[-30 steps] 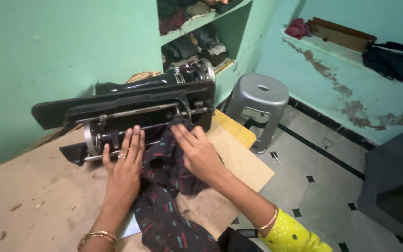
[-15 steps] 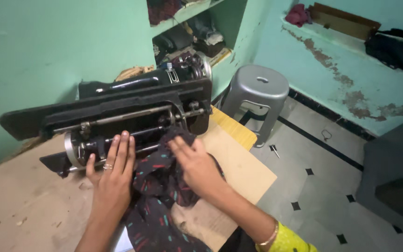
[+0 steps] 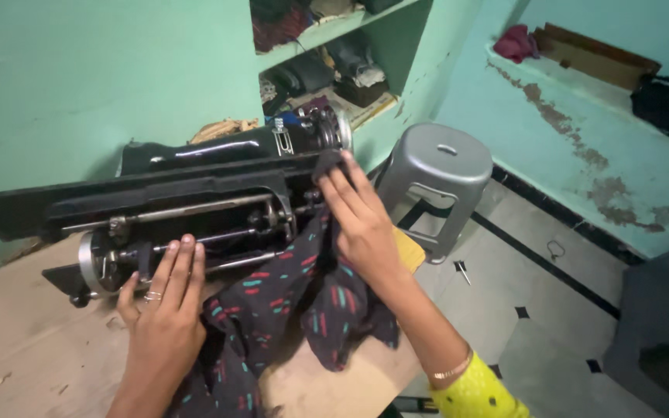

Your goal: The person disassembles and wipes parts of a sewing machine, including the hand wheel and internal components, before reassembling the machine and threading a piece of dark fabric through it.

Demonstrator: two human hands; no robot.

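A black sewing machine (image 3: 195, 193) lies tipped back on a wooden table (image 3: 32, 348), its underside with metal rods facing me. My left hand (image 3: 166, 306) rests flat with fingers apart on the machine's lower edge near a metal wheel (image 3: 90, 263). My right hand (image 3: 358, 220) presses a bunched corner of dark patterned cloth (image 3: 288, 317) against the machine's right end. The cloth hangs down between both hands over the table.
A grey plastic stool (image 3: 439, 174) stands on the tiled floor just right of the table. Green wall shelves (image 3: 327, 46) behind the machine hold bundles and bags. A ledge (image 3: 582, 70) along the right wall carries cloth and a board.
My right hand has moved up and right with the cloth to the machine's right end. My left hand has stayed near the lower edge. The view has shifted left and closer.
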